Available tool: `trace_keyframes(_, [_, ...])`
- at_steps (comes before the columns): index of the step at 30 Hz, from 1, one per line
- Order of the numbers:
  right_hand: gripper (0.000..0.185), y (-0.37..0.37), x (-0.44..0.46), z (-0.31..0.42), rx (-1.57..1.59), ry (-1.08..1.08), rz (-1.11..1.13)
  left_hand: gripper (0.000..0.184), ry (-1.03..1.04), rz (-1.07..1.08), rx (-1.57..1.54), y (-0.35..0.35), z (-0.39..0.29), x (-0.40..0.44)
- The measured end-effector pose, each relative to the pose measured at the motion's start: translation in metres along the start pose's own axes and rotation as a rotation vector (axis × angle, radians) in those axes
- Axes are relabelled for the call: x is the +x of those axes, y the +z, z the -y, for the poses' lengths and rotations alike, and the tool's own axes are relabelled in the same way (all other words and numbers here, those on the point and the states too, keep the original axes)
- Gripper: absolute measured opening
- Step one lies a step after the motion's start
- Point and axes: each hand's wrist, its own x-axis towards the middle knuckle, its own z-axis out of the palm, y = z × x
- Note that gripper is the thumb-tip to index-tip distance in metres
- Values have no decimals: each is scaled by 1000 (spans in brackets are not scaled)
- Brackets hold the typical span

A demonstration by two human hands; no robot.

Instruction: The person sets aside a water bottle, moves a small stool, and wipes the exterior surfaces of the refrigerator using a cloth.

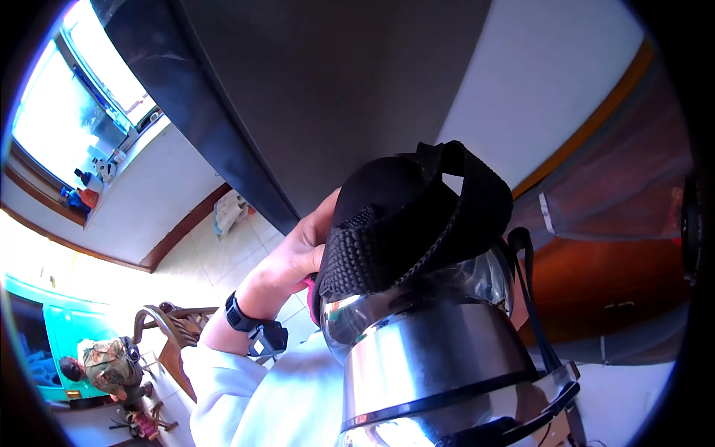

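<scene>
**Left hand [299, 252] on black strapped piece [406, 231], above steel vessel [439, 350]**

Landmark: the steel vessel; dark grey panel [328, 82], largest surface, lies beyond and above it in view; the black strapped piece sits at the vessel's upper end, in front of a glossy clear section [340, 324]; whether they are joined, cannot tell.

Left hand, at the vessel's upper left, appears closed round the near edge of the piece, thumb against its side, other fingertips hidden; right hand: cannot tell, only a sliver of skin colour shows past the vessel's right edge.

Handling (judgement): support the vessel's weight from beneath, not by the webbing; spread the grip along the rim so that the piece does not tilt; hold the strap loop [488, 194] and the thin dark cord [535, 305], right of the vessel, clear of the fingers; mind the wristband [238, 313] and small black box [268, 339], left of the vessel, against scratching the polished metal.

Writing: none legible on vessel, webbing or box; bottles [88, 190], far upper left of the vessel, too small to read.
</scene>
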Motion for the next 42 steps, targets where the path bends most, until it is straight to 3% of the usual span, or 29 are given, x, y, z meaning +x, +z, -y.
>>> trace_keyframes(5, [62,1,1,-8,21,-150,-97,107,30,-14,14,16,-9,5])
trace_keyframes(8, [65,-5,6,3,-25,-75,-64,108,-32,-128,28,16,-14,8])
trace_keyframes(11, [67,-9,10,10,29,-12,-39,110,62,46,35,14,-18,12])
trace_keyframes(14, [69,-9,11,0,-51,-82,-11,112,3,-87,117,19,-27,13])
trace_keyframes(23, [71,12,34,-3,70,-283,-113,115,148,41,175,10,-45,18])
trace_keyframes(26, [66,23,39,-9,248,-392,-327,115,167,46,176,12,-50,17])
trace_keyframes(29, [65,4,43,5,-72,-307,-31,115,69,-105,210,15,-56,14])
trace_keyframes(32, [66,14,42,0,56,-318,-127,116,158,24,196,8,-57,10])
trace_keyframes(42, [78,8,21,10,40,-82,26,114,-41,-218,97,30,-44,-16])
